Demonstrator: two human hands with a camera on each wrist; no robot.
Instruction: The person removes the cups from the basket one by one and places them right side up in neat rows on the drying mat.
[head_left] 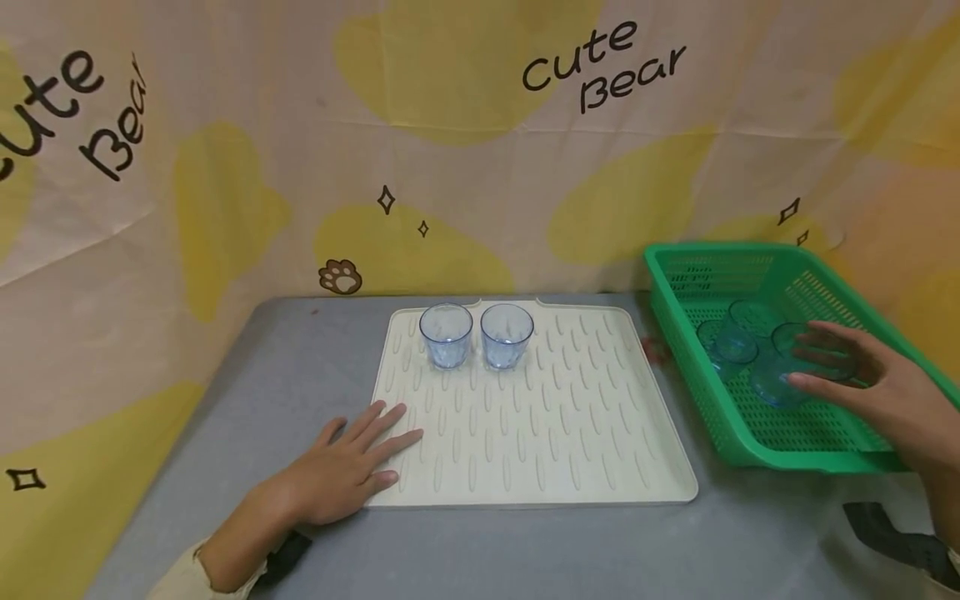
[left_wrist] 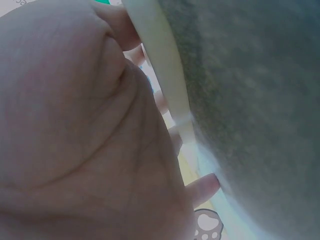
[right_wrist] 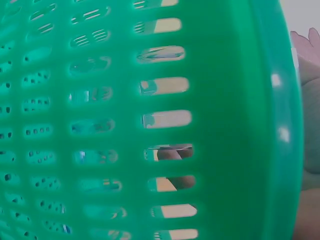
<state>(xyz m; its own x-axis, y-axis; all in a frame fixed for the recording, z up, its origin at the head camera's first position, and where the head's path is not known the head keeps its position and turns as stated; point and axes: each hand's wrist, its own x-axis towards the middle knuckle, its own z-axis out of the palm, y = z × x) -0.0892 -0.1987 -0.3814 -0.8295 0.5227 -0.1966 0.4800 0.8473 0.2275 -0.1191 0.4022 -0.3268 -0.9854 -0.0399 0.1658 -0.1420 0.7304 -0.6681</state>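
Note:
My left hand (head_left: 341,475) lies with its fingers spread on the near left corner of a white ridged drying mat (head_left: 525,442). Two clear bluish glasses (head_left: 446,337) stand upright side by side at the back of that mat. Over at the right, my right hand (head_left: 873,375) reaches into a green plastic basket (head_left: 738,442), thumb and fingers round the rim of a glass (head_left: 776,387). More glasses (head_left: 735,342) sit beside it, toward the basket's left wall. The right wrist view shows mostly the slotted basket wall, with the held glass largely hidden.
The grey tabletop (head_left: 480,550) runs along the front and left of the mat. Behind it hangs a patterned cloth (head_left: 465,167) with yellow patches and lettering. The basket stands close to the mat's right edge, its raised rim between them.

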